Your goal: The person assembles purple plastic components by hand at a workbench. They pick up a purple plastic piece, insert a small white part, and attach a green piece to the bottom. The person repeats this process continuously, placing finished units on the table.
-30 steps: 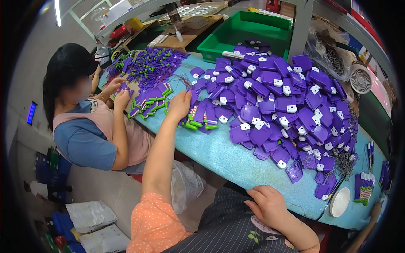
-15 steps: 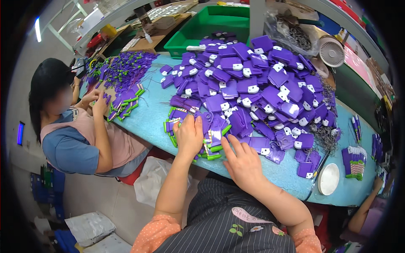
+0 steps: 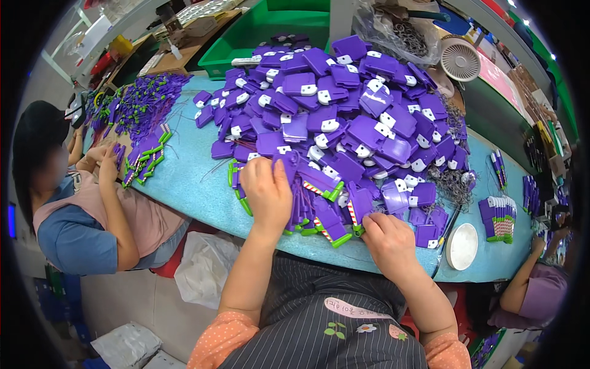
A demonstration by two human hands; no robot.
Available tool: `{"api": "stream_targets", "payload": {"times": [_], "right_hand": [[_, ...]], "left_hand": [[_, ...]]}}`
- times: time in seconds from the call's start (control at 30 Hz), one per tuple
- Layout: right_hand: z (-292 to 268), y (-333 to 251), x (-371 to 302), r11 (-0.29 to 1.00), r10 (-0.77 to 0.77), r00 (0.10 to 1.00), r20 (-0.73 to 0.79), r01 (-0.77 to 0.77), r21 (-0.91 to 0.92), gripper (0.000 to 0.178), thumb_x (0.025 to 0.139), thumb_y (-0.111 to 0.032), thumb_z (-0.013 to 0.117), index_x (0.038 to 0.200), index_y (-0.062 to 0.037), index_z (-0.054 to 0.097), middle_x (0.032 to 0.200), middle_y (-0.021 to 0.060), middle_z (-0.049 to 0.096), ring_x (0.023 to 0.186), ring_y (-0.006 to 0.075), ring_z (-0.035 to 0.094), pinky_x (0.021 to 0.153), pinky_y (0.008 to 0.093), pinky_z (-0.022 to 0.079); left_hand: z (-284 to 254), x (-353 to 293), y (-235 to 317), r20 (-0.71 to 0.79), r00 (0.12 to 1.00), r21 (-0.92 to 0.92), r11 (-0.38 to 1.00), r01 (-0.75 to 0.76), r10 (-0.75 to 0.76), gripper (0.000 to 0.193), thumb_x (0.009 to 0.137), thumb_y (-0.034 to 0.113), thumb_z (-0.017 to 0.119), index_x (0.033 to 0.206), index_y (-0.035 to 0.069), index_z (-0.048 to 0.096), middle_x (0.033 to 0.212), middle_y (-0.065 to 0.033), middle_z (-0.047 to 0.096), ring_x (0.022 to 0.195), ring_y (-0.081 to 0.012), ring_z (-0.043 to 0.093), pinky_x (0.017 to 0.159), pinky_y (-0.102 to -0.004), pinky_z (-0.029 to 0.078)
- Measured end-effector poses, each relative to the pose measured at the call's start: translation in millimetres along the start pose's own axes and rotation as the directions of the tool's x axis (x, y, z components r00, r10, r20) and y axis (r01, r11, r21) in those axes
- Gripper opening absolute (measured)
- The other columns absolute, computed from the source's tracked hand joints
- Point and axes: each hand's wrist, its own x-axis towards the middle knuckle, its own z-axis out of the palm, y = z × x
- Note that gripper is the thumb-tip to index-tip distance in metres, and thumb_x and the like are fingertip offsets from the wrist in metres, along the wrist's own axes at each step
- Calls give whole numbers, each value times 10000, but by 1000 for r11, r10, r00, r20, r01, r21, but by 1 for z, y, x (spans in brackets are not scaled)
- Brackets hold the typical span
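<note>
My left hand (image 3: 265,194) is closed on a flat purple plastic piece (image 3: 286,165), thumb and fingers pinching it above the near edge of the pile. My right hand (image 3: 392,245) has its fingers curled at the green end of a purple piece with a red-and-white striped edge (image 3: 352,212), which stands tilted. Between the hands, similar striped pieces with green ends (image 3: 330,230) lie loosely together. Beyond them rises a large heap of purple plastic parts with white rounded ends (image 3: 362,132). The underside of each grip is hidden.
A green bin (image 3: 264,34) stands behind the heap on the blue tabletop (image 3: 196,166). Towards the right are a white dish (image 3: 461,247), a stack of striped purple pieces (image 3: 498,218) and a small fan (image 3: 460,58). A co-worker (image 3: 92,209) handles purple parts at the left.
My left hand has lifted a purple piece upright from the pile. My right hand has moved right, its outstretched fingers now curled at a striped piece. The whole view has shifted slightly.
</note>
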Motion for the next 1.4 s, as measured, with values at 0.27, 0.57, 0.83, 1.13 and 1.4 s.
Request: {"api": "stream_targets", "payload": {"times": [0.27, 0.57, 0.83, 1.13, 1.4], "right_hand": [[-42, 12, -56, -116, 619, 743, 253, -232, 966, 136, 808, -12, 624, 922, -4, 550, 809, 114, 636, 583, 152, 606, 520, 232, 487], [-10, -33, -86, -549, 435, 607, 665, -407, 730, 171, 845, -14, 591, 1007, 22, 547, 973, 140, 631, 786, 182, 632, 681, 274, 522], [-48, 17, -74, -104, 658, 676, 332, -355, 929, 408, 956, -220, 439, 1244, 68, 467, 1179, 181, 567, 1022, 242, 590, 858, 330, 468], [-53, 1, -42, 449, 606, 785, 130, -472, 759, 239, 852, -63, 589, 1061, 48, 618, 687, 64, 594, 538, 91, 484, 500, 243, 396], [-41, -19, -58, 909, 335, 891, -306, -221, 353, 188, 670, 31, 691, 848, -2, 639, 557, 49, 498, 420, 173, 472, 386, 291, 354]], "left_hand": [[-69, -42, 54, 685, 713, -695, 159, 701, -148, 278, 965, 220, 430, 1153, 16, 431, 941, -154, 596, 626, -157, 577, 595, -279, 482], [-31, -101, 121, 849, 528, -513, -236, 826, 3, 362, 985, 218, 341, 1293, 36, 292, 1238, -236, 479, 1087, -318, 556, 908, -433, 467], [-55, -92, 104, 982, 134, -139, 31, 990, 133, 290, 961, 171, 454, 1187, -10, 436, 1052, -145, 609, 882, -193, 642, 771, -303, 523], [-47, -100, 100, 970, 200, -219, 143, 965, 139, 284, 962, 139, 437, 1204, -11, 439, 1097, -141, 600, 918, -197, 635, 816, -316, 515], [-54, -97, 121, 901, 401, -412, 35, 911, 166, 304, 957, 88, 438, 1237, -31, 430, 1121, -121, 585, 985, -162, 595, 840, -276, 486]]}}
